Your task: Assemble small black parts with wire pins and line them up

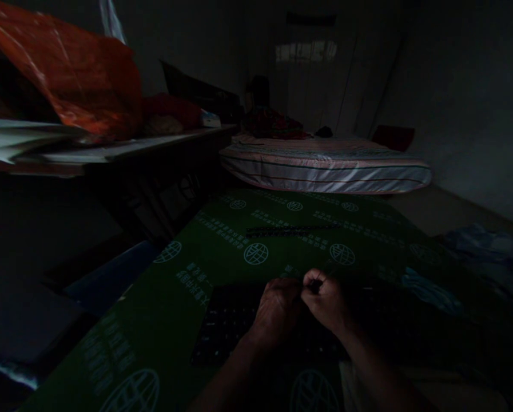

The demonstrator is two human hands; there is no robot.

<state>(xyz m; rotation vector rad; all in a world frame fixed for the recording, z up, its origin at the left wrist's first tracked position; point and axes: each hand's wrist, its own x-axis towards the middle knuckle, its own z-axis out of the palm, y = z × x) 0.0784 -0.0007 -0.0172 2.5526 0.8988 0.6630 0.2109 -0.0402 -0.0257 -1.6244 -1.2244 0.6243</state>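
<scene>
The room is very dim. My left hand [277,312] and my right hand [325,300] meet low in the middle, fingers curled and touching, pinching something small and dark that I cannot make out. Under them lies a dark mesh-like piece [226,326] on a green printed sheet [247,246] with pale globe logos. A thin dark strip [290,230] lies farther out on the green sheet.
A low table [123,151] at the left carries papers, an orange plastic bag [80,80] and red items. A striped mattress [325,169] lies on the floor behind, with a person [260,109] sitting at its far end. Bluish cloth [479,246] lies at the right.
</scene>
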